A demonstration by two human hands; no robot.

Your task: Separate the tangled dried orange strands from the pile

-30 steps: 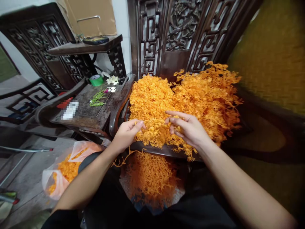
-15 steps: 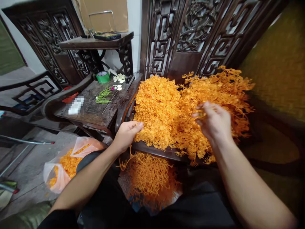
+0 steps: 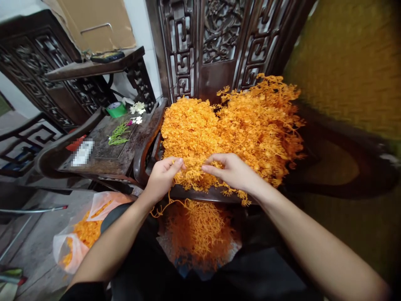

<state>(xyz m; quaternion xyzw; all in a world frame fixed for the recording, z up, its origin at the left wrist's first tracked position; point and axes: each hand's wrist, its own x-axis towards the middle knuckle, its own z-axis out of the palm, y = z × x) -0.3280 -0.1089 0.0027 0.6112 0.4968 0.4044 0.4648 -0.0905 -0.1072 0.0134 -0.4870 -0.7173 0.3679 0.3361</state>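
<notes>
An orange sprig (image 3: 171,201) is pinched in the left hand (image 3: 160,177), seemingly for steadiness, its stem hanging below. Whether anything is gripped by the right hand (image 3: 234,172) cannot be told. Orange flowers (image 3: 194,131) are heaped beyond both, presumably for easy reach.

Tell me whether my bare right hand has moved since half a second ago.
Yes, leftward against the dark carved wooden chair back; the right hand is now nearer the left hand.
</notes>
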